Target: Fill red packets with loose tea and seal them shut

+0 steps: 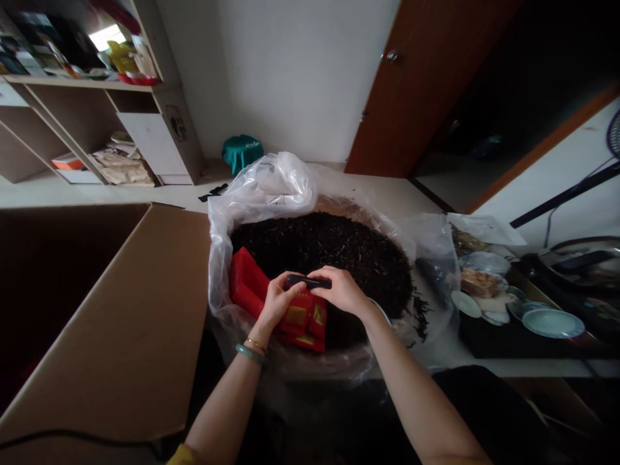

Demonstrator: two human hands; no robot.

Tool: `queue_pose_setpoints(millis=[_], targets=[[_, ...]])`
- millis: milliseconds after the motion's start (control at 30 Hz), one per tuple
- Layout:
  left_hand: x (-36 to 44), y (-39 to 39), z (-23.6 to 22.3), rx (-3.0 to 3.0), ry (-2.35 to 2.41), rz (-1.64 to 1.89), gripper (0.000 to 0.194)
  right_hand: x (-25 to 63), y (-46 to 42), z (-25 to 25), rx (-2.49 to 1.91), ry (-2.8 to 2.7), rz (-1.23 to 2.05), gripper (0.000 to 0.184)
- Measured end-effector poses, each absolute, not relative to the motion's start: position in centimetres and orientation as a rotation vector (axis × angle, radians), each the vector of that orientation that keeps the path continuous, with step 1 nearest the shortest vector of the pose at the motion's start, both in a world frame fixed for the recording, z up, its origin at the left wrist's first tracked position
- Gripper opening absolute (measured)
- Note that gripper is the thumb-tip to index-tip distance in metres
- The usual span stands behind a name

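Left hand point(279, 298) pinched one end of slim black object point(317, 283), right hand point(345, 292) gripped other end. Object was level, above red packets point(246, 279). Packets lay on dark loose strands point(334, 239) inside clear plastic bag point(220, 242), near its front rim. Cardboard box point(162, 297) stood left of bag; pale dish point(553, 322) sat well to right.

The fingers of the left hand point(277, 300) and right hand point(345, 294) hide part of the black bar point(317, 283). Just below the left hand, I can't read the packets' point(296, 318) small print. Left of it, the box point(145, 310) runs out of view; far right of the right hand, the fan point(615, 134) is cut off.
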State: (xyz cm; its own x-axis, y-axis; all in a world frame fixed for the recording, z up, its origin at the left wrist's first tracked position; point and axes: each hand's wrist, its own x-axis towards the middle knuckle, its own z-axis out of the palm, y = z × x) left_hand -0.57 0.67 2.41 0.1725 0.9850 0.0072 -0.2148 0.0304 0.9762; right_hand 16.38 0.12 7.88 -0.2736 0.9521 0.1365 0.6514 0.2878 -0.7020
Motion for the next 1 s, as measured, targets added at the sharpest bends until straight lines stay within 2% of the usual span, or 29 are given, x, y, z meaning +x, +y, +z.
queue_pose_setpoints(millis=[667,800,900,1000], targets=[[-0.4,0.8,2.4,1.116,0.959,1.181,0.03,15.9,0.2,7.0,-1.487,-2.059,0.652,0.025],[-0.1,1.2,2.1,1.113,0.963,1.196,0.042,16.4,0.4,6.8,-1.509,-2.016,0.613,0.027],[0.1,1.5,1.9,1.085,0.932,1.135,0.056,17.2,0.6,6.3,-1.509,-1.955,0.602,0.037],[0.3,1.4,1.8,1.044,0.911,1.089,0.056,18.0,0.7,5.5,-1.489,-1.889,0.634,0.045]])
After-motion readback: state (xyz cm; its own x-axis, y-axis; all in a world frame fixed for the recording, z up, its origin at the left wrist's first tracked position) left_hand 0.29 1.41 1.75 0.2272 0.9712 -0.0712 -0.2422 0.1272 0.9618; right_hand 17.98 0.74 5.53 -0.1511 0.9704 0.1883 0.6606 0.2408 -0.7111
